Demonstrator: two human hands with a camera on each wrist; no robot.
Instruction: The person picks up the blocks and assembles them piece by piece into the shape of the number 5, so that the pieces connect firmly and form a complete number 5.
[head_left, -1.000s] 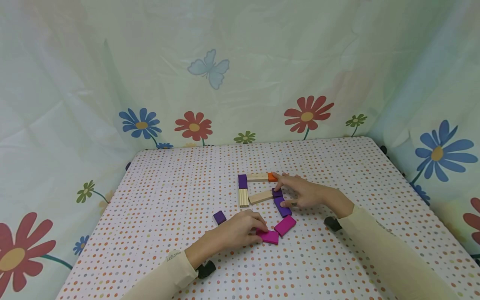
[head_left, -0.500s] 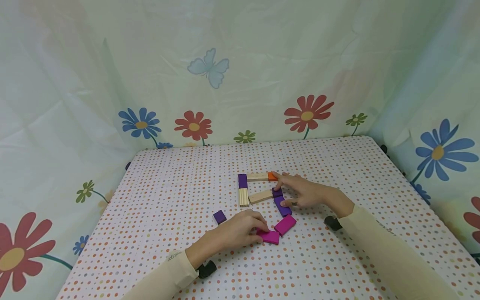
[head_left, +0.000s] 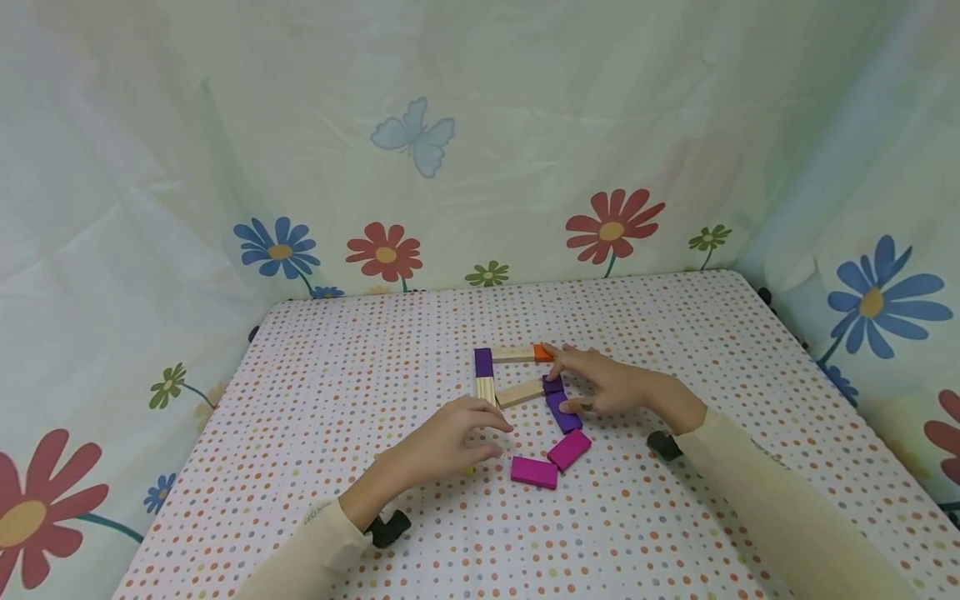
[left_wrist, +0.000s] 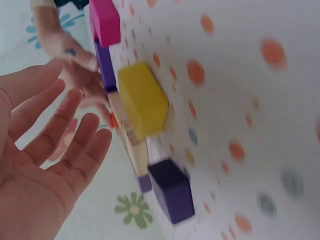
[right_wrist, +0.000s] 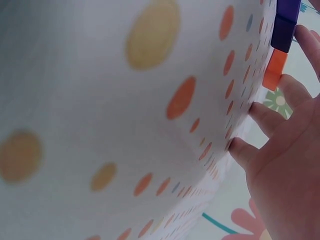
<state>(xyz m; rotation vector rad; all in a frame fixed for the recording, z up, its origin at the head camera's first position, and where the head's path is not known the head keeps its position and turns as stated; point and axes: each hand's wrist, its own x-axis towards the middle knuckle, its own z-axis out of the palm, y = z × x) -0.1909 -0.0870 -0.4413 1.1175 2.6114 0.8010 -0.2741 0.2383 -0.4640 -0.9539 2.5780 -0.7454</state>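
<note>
My left hand (head_left: 446,446) hovers over the table with its fingers spread and nothing in them. To its right lies a magenta block (head_left: 534,472), close to a second magenta block (head_left: 569,451). Under the hand, a yellow block (left_wrist: 142,97) and a loose dark purple block (left_wrist: 172,192) show in the left wrist view; the head view mostly hides them. My right hand (head_left: 611,385) rests by the row, its fingertips at an orange block (head_left: 542,353), a small purple block (head_left: 552,384) and a longer purple block (head_left: 564,413).
Plain wooden blocks, one along the back (head_left: 513,354) and one slanting (head_left: 521,393), join a purple block (head_left: 483,362) and a striped wooden block (head_left: 485,389) in an outline. A dotted cloth (head_left: 360,367) covers the table; a flowered curtain (head_left: 525,125) hangs behind.
My left hand has let go of the magenta block and moved left, now covering the loose purple block in the head view. The right hand stays in place.
</note>
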